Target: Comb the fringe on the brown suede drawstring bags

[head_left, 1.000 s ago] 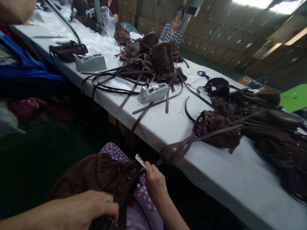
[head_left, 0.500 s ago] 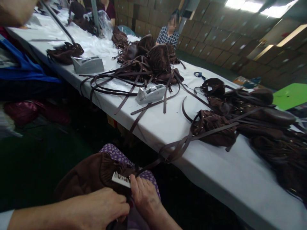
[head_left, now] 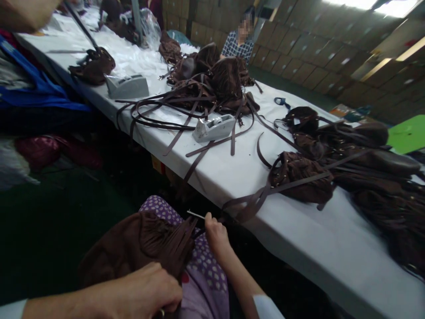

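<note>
A brown fringed bag lies across my lap, over purple dotted cloth. My left hand is closed at the bag's near edge, gripping brown material, with its fingertips partly hidden. My right hand, also closed, pinches the end of a thin white comb. The comb shows nearly edge-on, just past the tips of the bag's fringe. Dark strap material runs from the bag beneath my right hand.
A white-covered table runs diagonally ahead, holding piled brown bags with dangling straps. More bags lie to the right. Two grey tape dispensers sit along its near side. A co-worker is beyond the table; another person's arm reaches in upper left.
My right hand has moved up and to the right, drawing the comb out of the fringe and turning it edge-on. My left hand stays almost in place on the bag.
</note>
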`<state>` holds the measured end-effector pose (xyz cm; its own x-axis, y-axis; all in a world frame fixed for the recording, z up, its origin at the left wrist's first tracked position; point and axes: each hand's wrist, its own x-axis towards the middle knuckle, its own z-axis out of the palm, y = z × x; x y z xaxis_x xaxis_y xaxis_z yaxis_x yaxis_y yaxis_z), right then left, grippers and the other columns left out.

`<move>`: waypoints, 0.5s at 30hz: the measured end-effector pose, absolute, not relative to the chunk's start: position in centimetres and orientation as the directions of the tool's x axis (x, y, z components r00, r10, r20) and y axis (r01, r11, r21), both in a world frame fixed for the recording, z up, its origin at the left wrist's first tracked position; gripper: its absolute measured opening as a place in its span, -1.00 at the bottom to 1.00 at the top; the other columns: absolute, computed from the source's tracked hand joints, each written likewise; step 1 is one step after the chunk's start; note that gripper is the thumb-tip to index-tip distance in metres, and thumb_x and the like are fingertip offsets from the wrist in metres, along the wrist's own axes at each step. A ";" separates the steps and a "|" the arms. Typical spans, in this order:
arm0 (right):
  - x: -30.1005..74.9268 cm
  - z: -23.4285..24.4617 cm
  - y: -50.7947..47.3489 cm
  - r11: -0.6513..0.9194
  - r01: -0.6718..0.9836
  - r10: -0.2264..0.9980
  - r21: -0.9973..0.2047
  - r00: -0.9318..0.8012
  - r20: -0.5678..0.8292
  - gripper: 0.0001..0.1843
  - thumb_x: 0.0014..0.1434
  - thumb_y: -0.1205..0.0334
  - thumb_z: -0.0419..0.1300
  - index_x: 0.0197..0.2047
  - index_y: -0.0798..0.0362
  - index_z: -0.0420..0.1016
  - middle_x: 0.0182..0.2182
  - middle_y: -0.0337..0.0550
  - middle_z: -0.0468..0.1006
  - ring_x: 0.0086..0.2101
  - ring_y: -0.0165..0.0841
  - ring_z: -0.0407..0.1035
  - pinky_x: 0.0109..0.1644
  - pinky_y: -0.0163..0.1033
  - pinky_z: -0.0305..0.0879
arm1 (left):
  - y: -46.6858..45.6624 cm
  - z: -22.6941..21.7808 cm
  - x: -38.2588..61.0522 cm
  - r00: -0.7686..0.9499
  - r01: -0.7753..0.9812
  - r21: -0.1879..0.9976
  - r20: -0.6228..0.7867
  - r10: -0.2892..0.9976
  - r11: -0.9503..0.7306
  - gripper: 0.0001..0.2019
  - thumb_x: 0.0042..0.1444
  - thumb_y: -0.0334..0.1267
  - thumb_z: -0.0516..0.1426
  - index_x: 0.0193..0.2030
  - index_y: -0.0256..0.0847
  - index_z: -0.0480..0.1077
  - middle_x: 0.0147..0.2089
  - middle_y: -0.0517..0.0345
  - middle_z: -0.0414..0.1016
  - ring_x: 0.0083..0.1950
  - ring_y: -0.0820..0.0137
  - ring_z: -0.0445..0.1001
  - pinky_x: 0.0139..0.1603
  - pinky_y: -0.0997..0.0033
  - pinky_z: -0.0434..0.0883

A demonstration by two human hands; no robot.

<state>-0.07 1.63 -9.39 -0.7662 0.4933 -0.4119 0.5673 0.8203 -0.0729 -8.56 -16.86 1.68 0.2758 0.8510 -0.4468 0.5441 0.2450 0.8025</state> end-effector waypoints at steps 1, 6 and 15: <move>-0.2 -9.6 2.4 0.811 0.582 0.509 -0.068 -0.757 -0.409 -0.60 0.20 0.57 -0.13 0.08 0.22 0.23 -0.23 0.18 0.54 -0.25 -0.17 0.53 -0.24 -0.19 0.39 | -16.9 1.8 -8.6 0.277 0.558 0.796 -0.444 0.852 0.233 -0.75 -0.23 -0.44 0.23 -0.45 -0.17 0.23 -0.46 0.39 0.24 -0.44 0.51 0.16 -0.42 0.47 0.06; 0.5 -9.0 1.2 0.786 0.600 0.493 -0.151 -0.754 -0.434 -0.69 0.27 0.48 -0.10 0.02 0.12 0.27 -0.36 -0.03 0.58 -0.33 -0.28 0.53 -0.36 -0.34 0.29 | -17.3 1.7 -8.4 0.233 0.564 0.790 -0.431 0.872 0.240 -0.76 -0.21 -0.45 0.24 -0.47 -0.19 0.23 -0.48 0.37 0.21 -0.47 0.51 0.14 -0.45 0.46 0.06; -0.1 -7.6 -0.1 0.916 0.393 0.331 -0.081 -0.854 -0.400 -0.65 0.25 0.47 -0.07 0.09 0.09 0.25 -0.25 0.06 0.55 -0.27 -0.23 0.53 -0.30 -0.28 0.36 | -16.5 1.3 -7.9 0.306 0.535 0.832 -0.350 0.885 0.144 -0.71 -0.26 -0.45 0.26 -0.53 -0.18 0.16 -0.55 0.41 0.13 -0.52 0.54 0.11 -0.48 0.44 0.01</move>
<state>-0.10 -0.10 -7.62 -0.8545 0.3315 -0.4001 0.3933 0.9158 -0.0813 -7.86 -16.51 1.28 0.3060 0.8853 -0.3502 0.5354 0.1441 0.8322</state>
